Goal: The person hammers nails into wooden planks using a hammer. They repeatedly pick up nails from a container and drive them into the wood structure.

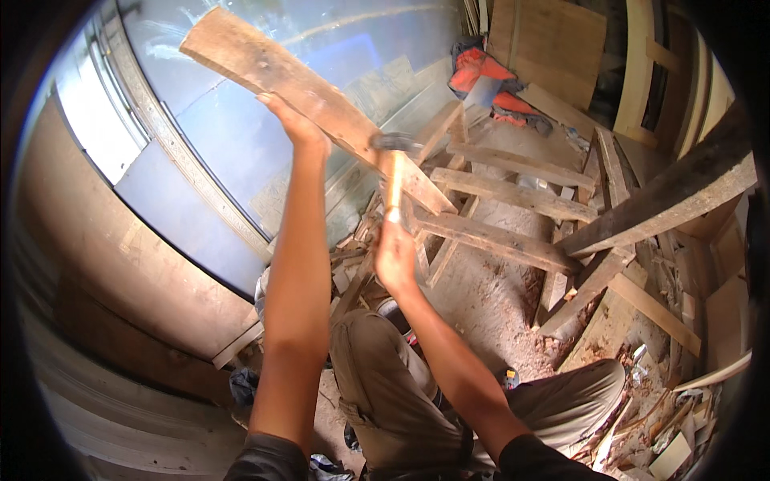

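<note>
Presently, the plank (321, 108) is raised at a slant ahead of the person, its far end high on the left and its near end low beside the wooden frame (525, 197). Left hand (298, 127): holding the plank at its lower edge, toward the upper end. Right hand (395, 255): closed round the handle of the hammer (394, 186), whose head overlaps the plank's face near the low end.

Handling, as judged: the plank should be stiff, fairly heavy for one hand and apt to tip, being long and gripped off its middle. Its surface looks worn and rough, so slipping seems unlikely; splinters are the likelier fault. Breakage appears a small risk. Best hold is across the width, nearer mid-length, with fingers clear of the hammer.

Not established: the left hand's wrap behind the plank, which is concealed; whether the hammer's head, blurred, touches the wood; whether the plank's low end rests on the frame or merely passes in front of it. The plank's rear face is out of sight. Any nails cannot be made out. Scraps (674, 457) at lower right are cut off by the lens rim.
</note>
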`<state>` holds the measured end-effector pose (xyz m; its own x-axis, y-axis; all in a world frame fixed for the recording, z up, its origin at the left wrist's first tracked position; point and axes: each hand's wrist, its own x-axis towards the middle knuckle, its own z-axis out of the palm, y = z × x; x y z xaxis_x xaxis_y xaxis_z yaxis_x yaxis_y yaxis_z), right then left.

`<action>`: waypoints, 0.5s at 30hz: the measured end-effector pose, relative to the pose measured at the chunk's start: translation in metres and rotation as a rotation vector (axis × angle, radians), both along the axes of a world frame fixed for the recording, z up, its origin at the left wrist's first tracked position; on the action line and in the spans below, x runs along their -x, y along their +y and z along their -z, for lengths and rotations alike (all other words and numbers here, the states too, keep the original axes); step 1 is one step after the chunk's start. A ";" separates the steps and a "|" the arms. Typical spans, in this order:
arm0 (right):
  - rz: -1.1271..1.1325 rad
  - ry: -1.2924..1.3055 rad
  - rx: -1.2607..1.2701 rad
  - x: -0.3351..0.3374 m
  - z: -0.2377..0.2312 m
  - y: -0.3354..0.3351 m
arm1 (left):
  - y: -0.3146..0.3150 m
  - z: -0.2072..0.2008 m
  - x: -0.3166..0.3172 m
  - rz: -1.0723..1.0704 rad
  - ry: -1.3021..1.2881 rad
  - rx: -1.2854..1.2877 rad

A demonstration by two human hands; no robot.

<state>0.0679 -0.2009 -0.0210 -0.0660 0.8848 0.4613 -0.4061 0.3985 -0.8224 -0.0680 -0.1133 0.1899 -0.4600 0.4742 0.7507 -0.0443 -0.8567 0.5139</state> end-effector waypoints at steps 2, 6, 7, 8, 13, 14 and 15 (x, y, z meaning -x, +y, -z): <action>-0.176 0.266 0.224 -0.020 -0.016 -0.026 | -0.005 0.005 -0.002 -0.052 -0.025 -0.004; -0.136 0.537 0.105 -0.071 -0.019 -0.039 | -0.012 0.011 -0.009 0.066 -0.003 0.091; -0.132 0.490 0.131 -0.083 -0.005 -0.037 | -0.017 0.015 -0.011 0.044 -0.028 0.123; -0.126 0.442 0.156 -0.096 0.016 -0.032 | -0.021 0.023 -0.013 0.022 -0.055 0.157; -0.158 -0.382 0.750 -0.212 0.210 -0.022 | -0.056 0.185 0.004 -0.051 -0.028 0.543; -0.085 -0.434 0.774 -0.250 0.274 -0.011 | -0.061 0.219 -0.014 -0.052 -0.073 0.716; -0.096 -0.541 0.873 -0.242 0.285 -0.031 | -0.083 0.260 -0.005 -0.079 -0.127 0.916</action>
